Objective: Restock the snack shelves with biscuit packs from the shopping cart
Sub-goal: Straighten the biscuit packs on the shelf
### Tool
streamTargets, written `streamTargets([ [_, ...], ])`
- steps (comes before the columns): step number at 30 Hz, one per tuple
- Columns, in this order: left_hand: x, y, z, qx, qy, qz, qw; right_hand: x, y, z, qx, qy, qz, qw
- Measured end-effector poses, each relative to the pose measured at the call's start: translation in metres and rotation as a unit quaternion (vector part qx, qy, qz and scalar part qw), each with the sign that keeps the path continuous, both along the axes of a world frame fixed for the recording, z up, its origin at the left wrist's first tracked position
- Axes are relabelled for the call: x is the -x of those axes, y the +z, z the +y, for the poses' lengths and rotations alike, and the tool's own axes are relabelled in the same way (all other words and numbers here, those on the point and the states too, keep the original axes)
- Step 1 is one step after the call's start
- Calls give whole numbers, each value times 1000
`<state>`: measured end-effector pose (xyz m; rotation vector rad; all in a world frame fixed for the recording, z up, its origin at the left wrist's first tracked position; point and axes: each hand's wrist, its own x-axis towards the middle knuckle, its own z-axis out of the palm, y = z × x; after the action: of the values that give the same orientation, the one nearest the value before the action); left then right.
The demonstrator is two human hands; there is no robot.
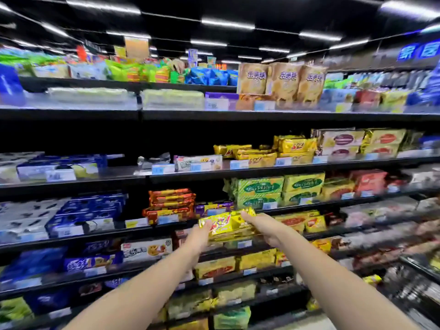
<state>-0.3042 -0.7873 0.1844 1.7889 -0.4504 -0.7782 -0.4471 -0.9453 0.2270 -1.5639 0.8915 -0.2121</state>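
Note:
Both my arms reach forward to the snack shelves. Between my hands is a small stack of yellow biscuit packs point(226, 225) with red print, held level in front of the middle shelves. My left hand point(201, 234) grips the stack's left end, thumb on top. At the right end my right hand point(258, 226) holds it, fingers over the top and palm underneath. Matching yellow packs point(257, 154) lie two shelves higher, to the right. The metal shopping cart point(414, 289) shows at the lower right edge, blurred.
Black shelf boards point(238, 173) run across the view, stocked with blue boxes point(90, 213) at left, orange-red packs point(170, 203) in the middle and green-yellow packs point(278, 189) at right. A dark gap point(154, 144) opens on the second shelf from the top.

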Motion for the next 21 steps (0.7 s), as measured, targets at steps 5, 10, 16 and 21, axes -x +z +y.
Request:
streamTargets([
  [5,23,69,-75,41,-30,-95,994,40,53,-76,20,-24,-55,998],
  [10,22,122,-124,28,-44,-196,979,49,87,-127,37,-19,-115,993],
  [16,-15,150,-168,53,-45,-291,954,25,101,-158,137,-26,-154,978],
  [21,-55,154,-200,58,-80,-359,928,-5,114,-185,197,-47,-172,964],
])
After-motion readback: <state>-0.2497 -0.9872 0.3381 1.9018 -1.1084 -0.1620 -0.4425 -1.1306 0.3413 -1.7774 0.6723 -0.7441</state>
